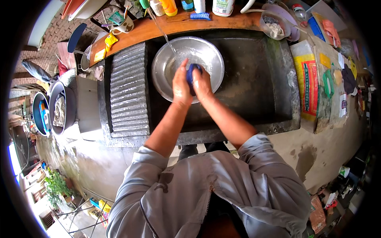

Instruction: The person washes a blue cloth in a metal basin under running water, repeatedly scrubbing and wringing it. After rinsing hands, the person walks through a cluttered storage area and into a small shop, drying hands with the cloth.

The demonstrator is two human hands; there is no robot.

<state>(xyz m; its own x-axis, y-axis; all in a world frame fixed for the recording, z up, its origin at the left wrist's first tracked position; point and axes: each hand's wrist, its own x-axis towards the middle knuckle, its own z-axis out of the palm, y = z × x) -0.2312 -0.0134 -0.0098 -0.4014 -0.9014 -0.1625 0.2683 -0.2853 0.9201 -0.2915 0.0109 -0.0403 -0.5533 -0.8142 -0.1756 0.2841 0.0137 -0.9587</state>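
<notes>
A dark blue wad, which looks like wet cloth (pixel 193 74), is squeezed between my two hands over a round metal basin (pixel 159 84). My left hand (pixel 182 84) presses flat against one side of it, fingers pointing away from me. On the other side my right hand (pixel 202 83) is curled around it. From a green-ended hose or tap (pixel 144 3) at the top, a stream of water (pixel 163 31) falls into the basin beside the left fingers. The basin stands in a dark stone sink (pixel 247 77); how much water it holds is hard to tell through the glare.
A ridged stone washboard (pixel 129 95) forms the sink's left part. Bottles, a blue scrub brush (pixel 200 16) and a mug (pixel 126 25) line the wooden shelf (pixel 140 29) behind. To the right are a plastic bowl (pixel 275 28) and a cardboard-topped stand (pixel 321 89); tubs (pixel 71 101) stand left.
</notes>
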